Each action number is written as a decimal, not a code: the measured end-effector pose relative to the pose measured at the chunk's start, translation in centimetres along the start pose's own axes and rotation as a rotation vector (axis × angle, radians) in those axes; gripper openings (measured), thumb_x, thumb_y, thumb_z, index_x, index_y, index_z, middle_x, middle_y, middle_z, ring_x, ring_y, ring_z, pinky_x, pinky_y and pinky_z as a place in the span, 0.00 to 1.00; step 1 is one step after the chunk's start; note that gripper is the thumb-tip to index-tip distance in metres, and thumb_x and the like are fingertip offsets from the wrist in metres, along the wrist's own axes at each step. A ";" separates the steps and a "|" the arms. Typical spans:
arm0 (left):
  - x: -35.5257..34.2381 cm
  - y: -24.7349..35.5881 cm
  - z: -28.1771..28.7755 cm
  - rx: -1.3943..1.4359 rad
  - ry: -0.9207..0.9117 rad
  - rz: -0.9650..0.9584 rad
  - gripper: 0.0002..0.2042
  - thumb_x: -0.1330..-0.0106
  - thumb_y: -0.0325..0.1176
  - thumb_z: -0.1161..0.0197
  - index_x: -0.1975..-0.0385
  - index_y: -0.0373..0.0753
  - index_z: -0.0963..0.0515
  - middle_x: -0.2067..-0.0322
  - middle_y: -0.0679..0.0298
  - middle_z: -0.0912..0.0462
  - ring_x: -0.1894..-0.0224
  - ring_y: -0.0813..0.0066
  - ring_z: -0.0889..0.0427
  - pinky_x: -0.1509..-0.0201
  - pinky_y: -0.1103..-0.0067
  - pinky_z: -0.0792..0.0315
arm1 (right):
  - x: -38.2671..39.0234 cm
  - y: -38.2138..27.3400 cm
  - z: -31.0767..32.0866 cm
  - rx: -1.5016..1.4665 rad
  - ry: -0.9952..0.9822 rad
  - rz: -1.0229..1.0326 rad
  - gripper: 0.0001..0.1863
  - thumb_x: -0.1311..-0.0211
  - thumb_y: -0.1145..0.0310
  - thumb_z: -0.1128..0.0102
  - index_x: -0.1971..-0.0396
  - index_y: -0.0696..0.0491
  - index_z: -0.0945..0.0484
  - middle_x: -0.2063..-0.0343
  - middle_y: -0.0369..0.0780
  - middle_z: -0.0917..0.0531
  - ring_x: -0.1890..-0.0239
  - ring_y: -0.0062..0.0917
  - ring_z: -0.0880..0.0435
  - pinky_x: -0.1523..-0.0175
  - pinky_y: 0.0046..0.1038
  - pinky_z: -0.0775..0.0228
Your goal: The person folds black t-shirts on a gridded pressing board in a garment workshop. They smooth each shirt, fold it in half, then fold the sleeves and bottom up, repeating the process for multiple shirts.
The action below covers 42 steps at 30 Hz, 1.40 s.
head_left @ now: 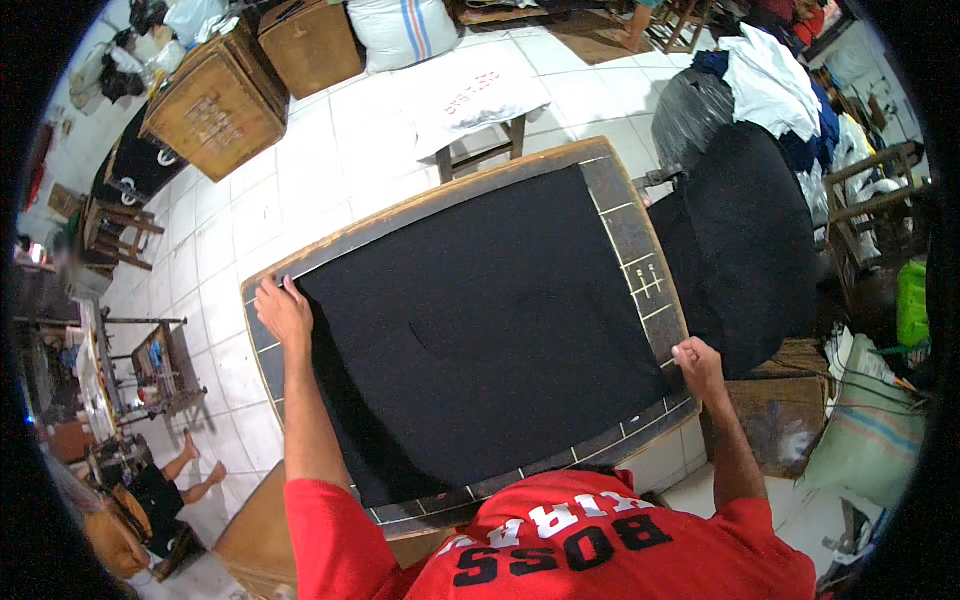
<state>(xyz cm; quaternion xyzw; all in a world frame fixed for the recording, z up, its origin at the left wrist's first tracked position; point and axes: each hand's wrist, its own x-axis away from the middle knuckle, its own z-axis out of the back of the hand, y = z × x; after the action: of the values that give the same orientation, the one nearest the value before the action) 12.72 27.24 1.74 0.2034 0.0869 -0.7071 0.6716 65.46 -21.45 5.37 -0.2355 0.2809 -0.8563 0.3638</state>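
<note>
Cloth (pixel 490 330) lies on a board (pixel 618 225). Left hand (pixel 284 314) and right hand (pixel 702 368) curl near cloth corners; I cannot tell their grip.

The table (pixel 640 240) has most of its top hidden under black cloth (pixel 480 340); its near edge is partly covered by a red shirt (pixel 610 520), itself cut off by the lower edge. Left hand (pixel 287 312): whether its fingers pinch the cloth cannot be determined. Right hand (pixel 702 368): undersides of the curled fingers are concealed. White sack (pixel 395 35): top cut off by the upper edge. Second person (pixel 150 505), lower left: upper body blurred near the dark rim.
</note>
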 end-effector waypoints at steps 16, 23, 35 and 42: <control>33.2 21.6 14.5 0.735 -0.741 -0.944 0.21 0.41 0.46 0.27 0.54 0.40 0.20 0.54 0.59 0.22 0.50 0.58 0.25 0.47 0.65 0.33 | 5.4 -1.3 -2.9 0.343 0.159 0.311 0.10 0.36 0.69 0.31 0.66 0.53 0.25 0.70 0.44 0.20 0.62 0.43 0.21 0.58 0.42 0.29; 34.6 21.8 13.4 0.685 -0.694 -0.959 0.06 0.37 0.33 0.31 0.64 0.41 0.19 0.66 0.62 0.20 0.59 0.61 0.23 0.54 0.66 0.34 | 4.9 0.1 -2.9 -0.090 0.016 0.109 0.12 0.33 0.72 0.34 0.60 0.55 0.31 0.81 0.40 0.21 0.79 0.28 0.19 0.71 0.34 0.31; 35.4 21.4 14.1 0.779 -0.785 -0.858 0.06 0.36 0.32 0.31 0.64 0.40 0.19 0.66 0.61 0.19 0.59 0.61 0.22 0.54 0.67 0.33 | 5.0 1.5 -1.9 -0.132 -0.093 0.014 0.15 0.34 0.74 0.32 0.61 0.55 0.33 0.80 0.42 0.18 0.81 0.26 0.16 0.76 0.32 0.27; 35.6 21.4 14.2 0.795 -0.832 -0.837 0.06 0.35 0.32 0.32 0.63 0.39 0.19 0.65 0.60 0.19 0.58 0.60 0.21 0.53 0.67 0.33 | 5.0 1.9 -1.8 -0.129 -0.092 0.028 0.15 0.35 0.75 0.32 0.60 0.55 0.34 0.81 0.42 0.18 0.81 0.26 0.16 0.76 0.32 0.25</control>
<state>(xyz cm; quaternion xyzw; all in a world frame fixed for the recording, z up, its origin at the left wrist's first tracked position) 30.86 -12.66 3.34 0.0956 -0.3705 -0.9028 0.1962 62.21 -25.80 3.83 -0.2935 0.3220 -0.8196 0.3721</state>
